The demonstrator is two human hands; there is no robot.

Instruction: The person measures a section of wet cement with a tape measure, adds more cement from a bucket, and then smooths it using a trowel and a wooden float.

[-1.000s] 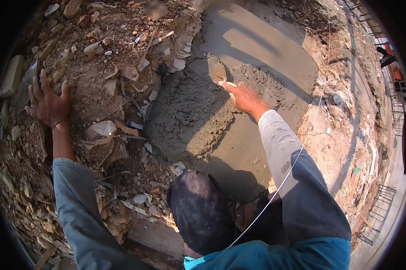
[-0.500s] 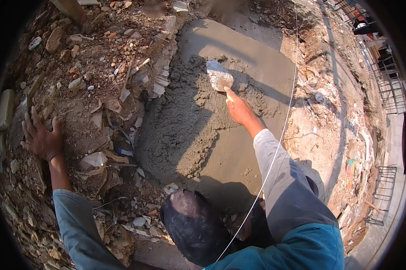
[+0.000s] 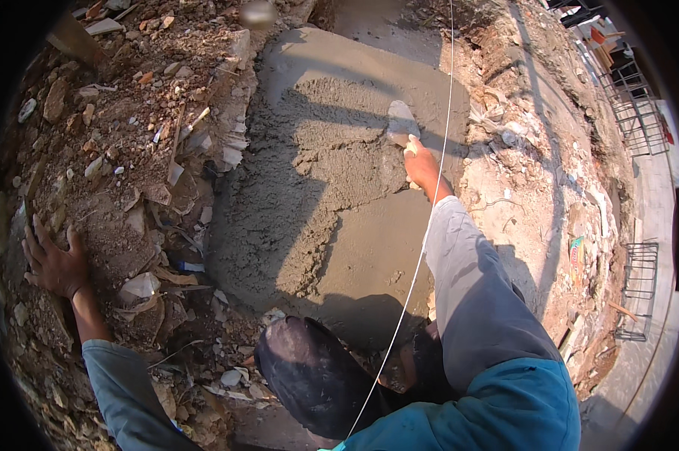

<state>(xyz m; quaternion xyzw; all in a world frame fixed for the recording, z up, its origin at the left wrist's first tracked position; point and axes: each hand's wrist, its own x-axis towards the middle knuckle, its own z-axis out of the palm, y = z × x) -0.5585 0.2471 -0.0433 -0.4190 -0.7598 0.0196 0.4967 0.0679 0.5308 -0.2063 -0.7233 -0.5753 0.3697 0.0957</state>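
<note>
Though left hand (image 3: 54, 264) apart, trowel (image 3: 402, 122) in right (image 3: 423, 166).

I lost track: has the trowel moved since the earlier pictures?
Yes, the trowel moved rightward across the wet cement, nearer the pale debris at its right edge.

Grey sleeves (image 3: 471, 282), teal shirt (image 3: 516, 402), dark trousers (image 3: 317, 383)

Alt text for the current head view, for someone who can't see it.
A person's right hand holds a trowel at a patch of wet grey concrete, part smooth and part rough, while the left hand rests spread on rubble-strewn ground to the left. A white string runs top to bottom through the view; a dark-clad knee shows below.
</note>
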